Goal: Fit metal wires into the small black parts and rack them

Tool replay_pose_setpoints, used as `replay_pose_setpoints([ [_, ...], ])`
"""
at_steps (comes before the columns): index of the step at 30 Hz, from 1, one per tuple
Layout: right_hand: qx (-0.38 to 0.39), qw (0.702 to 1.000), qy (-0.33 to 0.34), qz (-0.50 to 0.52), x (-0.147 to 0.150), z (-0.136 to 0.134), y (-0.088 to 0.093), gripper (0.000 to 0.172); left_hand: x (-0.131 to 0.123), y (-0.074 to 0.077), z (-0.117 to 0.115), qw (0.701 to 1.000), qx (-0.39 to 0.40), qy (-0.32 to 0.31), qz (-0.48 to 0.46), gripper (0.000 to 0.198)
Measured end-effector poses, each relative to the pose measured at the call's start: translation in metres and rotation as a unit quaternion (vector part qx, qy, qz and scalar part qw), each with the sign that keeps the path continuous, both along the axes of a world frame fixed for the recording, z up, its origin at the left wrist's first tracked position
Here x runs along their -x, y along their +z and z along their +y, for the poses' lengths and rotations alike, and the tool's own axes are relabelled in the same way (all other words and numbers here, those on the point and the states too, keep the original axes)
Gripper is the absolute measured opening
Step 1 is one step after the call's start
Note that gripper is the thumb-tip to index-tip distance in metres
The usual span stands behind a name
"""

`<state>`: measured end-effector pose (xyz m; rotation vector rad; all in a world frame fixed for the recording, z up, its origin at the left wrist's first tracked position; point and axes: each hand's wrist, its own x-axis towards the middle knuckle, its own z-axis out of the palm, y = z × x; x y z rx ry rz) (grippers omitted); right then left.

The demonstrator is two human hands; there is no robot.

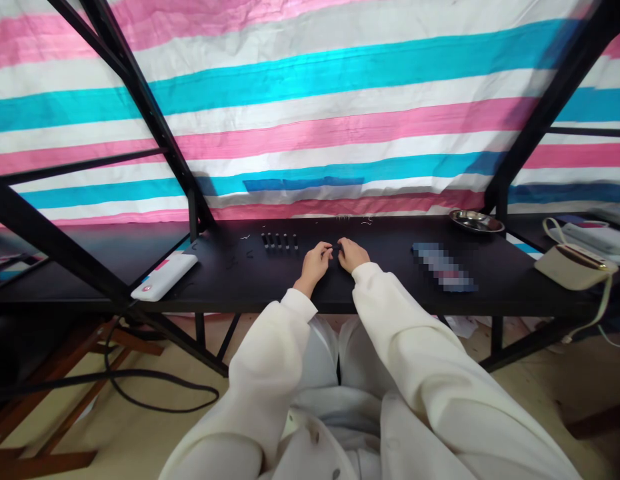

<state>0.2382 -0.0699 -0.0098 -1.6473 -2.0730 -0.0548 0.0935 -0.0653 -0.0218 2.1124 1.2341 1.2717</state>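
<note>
Over the black table (270, 287), my left hand (316, 261) and my right hand (353, 255) meet with fingertips pinched around a small dark piece (335, 247). Its exact kind cannot be made out, and my fingers cover most of it. To the left of my hands, several small black cylinders with pale ends (279, 241) stand in a row. Thin dark curved bits (249, 254) lie farther left, and pale scraps (367, 221) are strewn near the back edge.
A white power-bank-like box (165, 277) lies at the left. To the right are a blurred-out flat item (444, 268), a round metal dish (476, 221) and a cream pouch with a strap (573, 267). Black metal posts (155, 127) rise on both sides before a striped sheet (340, 87).
</note>
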Motion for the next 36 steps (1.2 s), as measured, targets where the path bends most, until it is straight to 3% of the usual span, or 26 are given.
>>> replay_pose_setpoints([
  [17,-0.011,0.999,0.036,-0.004,0.001,0.000,-0.003,0.032,-0.001,0.001,0.000,1.000,-0.003,0.002,-0.013,0.022],
  [23,-0.016,0.998,0.049,0.028,0.004,-0.003,-0.002,0.031,0.000,0.003,-0.002,0.999,-0.010,0.038,-0.010,0.027],
  [30,-0.017,0.992,0.115,0.041,0.010,-0.008,0.002,0.023,0.000,0.009,-0.008,0.997,-0.013,0.075,-0.035,0.038],
  [33,-0.044,0.989,0.128,0.057,0.010,-0.003,0.000,0.021,0.001,0.011,-0.011,0.994,-0.001,0.087,-0.068,0.041],
  [36,-0.024,0.986,0.092,0.134,0.012,0.009,-0.005,0.024,0.004,0.014,-0.012,0.978,0.032,0.106,-0.175,0.045],
])
